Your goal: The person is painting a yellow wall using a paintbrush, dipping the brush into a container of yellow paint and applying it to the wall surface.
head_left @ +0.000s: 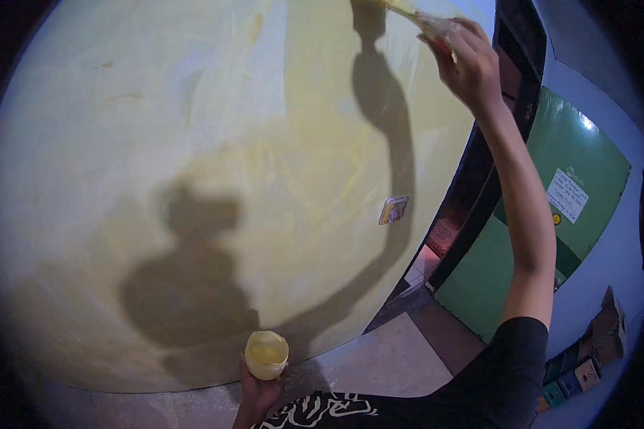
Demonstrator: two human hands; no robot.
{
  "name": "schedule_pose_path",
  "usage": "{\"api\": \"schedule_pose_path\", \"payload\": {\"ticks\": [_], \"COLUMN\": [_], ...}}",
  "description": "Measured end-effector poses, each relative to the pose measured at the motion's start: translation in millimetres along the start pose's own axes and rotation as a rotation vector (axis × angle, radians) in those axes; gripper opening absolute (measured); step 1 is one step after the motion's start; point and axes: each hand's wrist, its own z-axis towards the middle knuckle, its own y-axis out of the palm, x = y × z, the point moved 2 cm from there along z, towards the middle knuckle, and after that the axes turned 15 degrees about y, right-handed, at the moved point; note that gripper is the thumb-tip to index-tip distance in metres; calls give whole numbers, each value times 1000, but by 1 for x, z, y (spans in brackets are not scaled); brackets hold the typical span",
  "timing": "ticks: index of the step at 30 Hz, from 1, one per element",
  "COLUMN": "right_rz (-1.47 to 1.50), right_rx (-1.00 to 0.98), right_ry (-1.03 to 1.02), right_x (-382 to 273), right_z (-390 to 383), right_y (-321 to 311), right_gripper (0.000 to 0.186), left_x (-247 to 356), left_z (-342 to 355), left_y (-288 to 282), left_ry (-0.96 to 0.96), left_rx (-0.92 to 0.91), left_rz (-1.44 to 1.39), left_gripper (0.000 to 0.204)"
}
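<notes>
My right hand (469, 64) is raised at the upper right, its fingers closed round a paintbrush (408, 10) smeared with pale yellow. The brush points left at the wall (300, 164), and its far end meets the picture's top edge, so whether it touches the wall is hard to see. Low in the middle, my left hand (261, 390) grips a pale yellow cup (267, 370) from below, held upright with its mouth facing up. Yellow paint (267, 350) lies inside it. Uneven yellow patches and streaks cover the whitish wall.
A light switch (394, 210) is set in the wall, right of centre. Beyond the wall's right edge is a dark-framed doorway (472, 193). A green door (587, 157) bears a paper notice. Boxes (587, 372) stand at the lower right. My shadow falls across the wall.
</notes>
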Motion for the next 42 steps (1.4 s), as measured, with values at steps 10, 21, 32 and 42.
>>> {"api": "schedule_pose_path", "payload": {"ticks": [10,21,32,42], "right_rz": [36,231,49,297], "right_rx": [57,-173,-39,-260], "right_ry": [214,60,370,243], "right_x": [-10,-41,17,-59], "right_z": [-11,-70,-51,-148], "right_y": [51,-4,32,-4], "right_gripper": [22,30,27,40], "left_x": [-5,-17,-16,-34], "left_z": [4,24,21,33], "left_y": [-9,-2,-6,11], "left_ry": [-82,-123,-218,-174], "left_rx": [-24,-18,-104,-98], "left_rz": [-101,-54,-70,38], "left_gripper": [78,75,75,74]}}
